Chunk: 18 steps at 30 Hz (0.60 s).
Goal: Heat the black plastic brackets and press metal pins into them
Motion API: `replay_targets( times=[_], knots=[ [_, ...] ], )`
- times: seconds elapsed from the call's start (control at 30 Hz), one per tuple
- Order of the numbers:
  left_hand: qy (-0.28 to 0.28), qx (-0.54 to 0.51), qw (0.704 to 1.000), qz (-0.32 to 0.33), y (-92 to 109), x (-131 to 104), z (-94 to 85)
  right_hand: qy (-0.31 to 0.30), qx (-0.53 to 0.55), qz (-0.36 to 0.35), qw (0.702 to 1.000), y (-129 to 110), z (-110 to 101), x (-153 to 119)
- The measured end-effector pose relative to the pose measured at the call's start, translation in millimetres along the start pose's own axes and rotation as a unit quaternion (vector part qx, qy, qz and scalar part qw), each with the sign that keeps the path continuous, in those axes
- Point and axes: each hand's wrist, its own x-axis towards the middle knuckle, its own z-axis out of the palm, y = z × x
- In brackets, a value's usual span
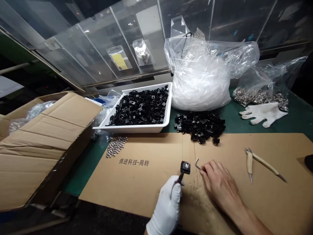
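Note:
My left hand (166, 205), in a white glove, is closed around a dark-jawed tool (180, 178). At the tool's tip is a small black part (185, 167) with a shiny metal piece in its top. My bare right hand (220, 181) rests low over the cardboard, fingers pinched on the end of a small bent metal hex key (198, 164). The key's short bent end points away from me, just right of the black part and apart from it.
A white tray (132, 129) of black parts stands behind, beside a loose black pile (200, 125). Small metal pieces (116, 146) lie left. Pliers (265, 164) and a white glove (264, 113) lie right. Plastic bags (200, 81) stand behind; an open carton (49, 130) is left.

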Motion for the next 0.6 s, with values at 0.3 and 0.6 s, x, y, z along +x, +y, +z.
replay_targets(
  times=[0.3,0.6],
  knots=[
    [-0.013,0.118,0.993,0.022,-2,7,-7.2,-0.005,0.055,0.051,0.997,-20,-46,-5],
    [-0.033,0.156,0.987,0.017,0,9,-4.1,0.026,0.156,-0.05,0.986,-47,-68,-11]
  ],
)
